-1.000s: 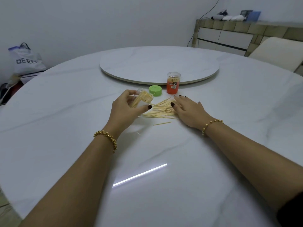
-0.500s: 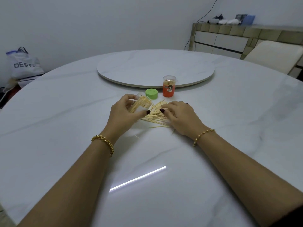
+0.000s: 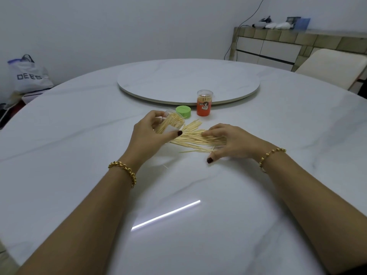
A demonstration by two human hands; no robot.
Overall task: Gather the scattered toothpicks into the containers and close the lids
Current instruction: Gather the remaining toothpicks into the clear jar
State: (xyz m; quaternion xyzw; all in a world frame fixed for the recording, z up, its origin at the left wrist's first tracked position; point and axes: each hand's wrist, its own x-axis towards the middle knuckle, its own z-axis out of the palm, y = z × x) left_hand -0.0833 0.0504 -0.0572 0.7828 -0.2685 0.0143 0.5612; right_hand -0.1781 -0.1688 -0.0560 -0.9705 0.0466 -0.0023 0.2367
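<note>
Nearest, a stray toothpick (image 3: 164,166) is seen alone on the table (image 3: 79,175), just on the near side of the hands. The left hand (image 3: 148,138) is curled round a clear jar (image 3: 172,122), which is tilted with its mouth to the right and is partly filled. The right hand (image 3: 232,143) is laid over the right end of the toothpicks (image 3: 190,138), which are spread on the table between the hands. Its fingers are bent down onto them and its thumb is stretched toward the near side. Whether any are actually pinched cannot be told. The gathering step is judged to be in hand: a bundle must next be squared, lifted and fed into the jar's mouth. Farther off, a green lid (image 3: 183,112) and an orange jar (image 3: 204,105) are set side by side. Whether that jar is capped is hard to make out. The clear jar's base is hidden by the left hand.
</note>
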